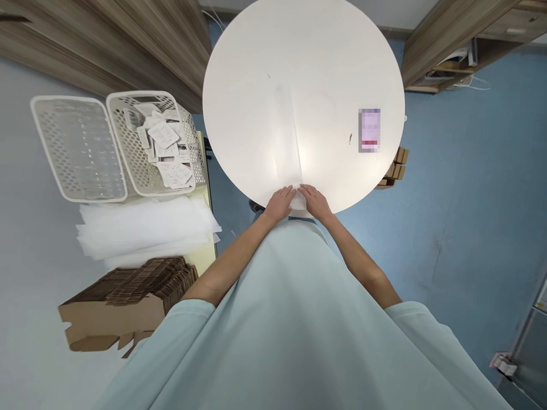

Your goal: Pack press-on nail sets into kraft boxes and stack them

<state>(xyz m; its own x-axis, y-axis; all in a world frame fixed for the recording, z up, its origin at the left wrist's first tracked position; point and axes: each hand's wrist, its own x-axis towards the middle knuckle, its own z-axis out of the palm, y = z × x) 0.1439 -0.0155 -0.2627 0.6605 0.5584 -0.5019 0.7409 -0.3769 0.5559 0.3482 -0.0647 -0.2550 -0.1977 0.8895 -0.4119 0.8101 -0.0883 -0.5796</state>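
A long strip of thin, translucent white wrapping sheet (287, 136) lies on the round white table, running from its near edge toward the far side. At the sheet's near end, my left hand (280, 203) has its fingers bent and closed on the left side. My right hand (315, 201) mirrors it on the right side, fingertips close to the left ones. Both hands rest at the table's front edge. Whether anything lies inside the sheet under my fingers is hidden.
A blurred purple rectangular item (369, 130) lies on the round table (333, 51) at right. To the left are a white plastic basket (188, 142) of small white packets, another white basket (79, 148), stacked white sheets (145, 228) and flattened brown cardboard boxes (123, 310). Small cardboard boxes (395, 168) stand beyond the table's right edge.
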